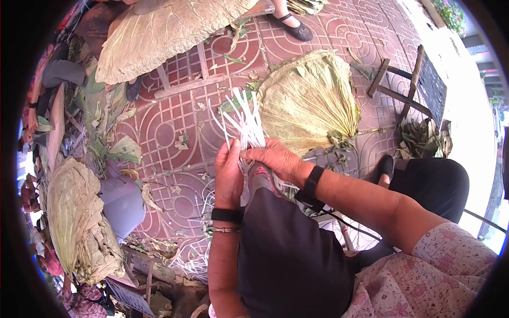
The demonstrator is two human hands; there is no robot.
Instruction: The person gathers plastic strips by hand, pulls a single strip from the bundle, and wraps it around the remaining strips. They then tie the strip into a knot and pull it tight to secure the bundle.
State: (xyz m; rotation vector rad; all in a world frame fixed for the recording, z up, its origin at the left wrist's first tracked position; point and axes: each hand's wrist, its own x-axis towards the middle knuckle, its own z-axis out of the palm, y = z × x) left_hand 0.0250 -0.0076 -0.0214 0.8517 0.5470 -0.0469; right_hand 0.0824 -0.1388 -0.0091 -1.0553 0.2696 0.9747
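Note:
A bundle of white flat strips (248, 124) stands upright between my two hands, its loose ends fanning out above the fingers. My left hand (229, 172) is closed around the left side of the bundle, thumb pointing up along it. From the right, my right hand (277, 158) grips the same bundle, its fingers reaching across toward the left thumb. The lower part of the strips is partly hidden by the hands and my raised knee (275, 222). Just beyond the hands, a fan-shaped stack of large dried leaves (305, 100) lies on the paving.
More dried leaves (169, 37) are stacked at the top, and another pile (79, 217) is at the left beside a grey-white bucket (123, 206). A low stool (419, 85) stands at right. Loose white strips (193, 259) and leaf scraps litter the red tiles. Other people sit around.

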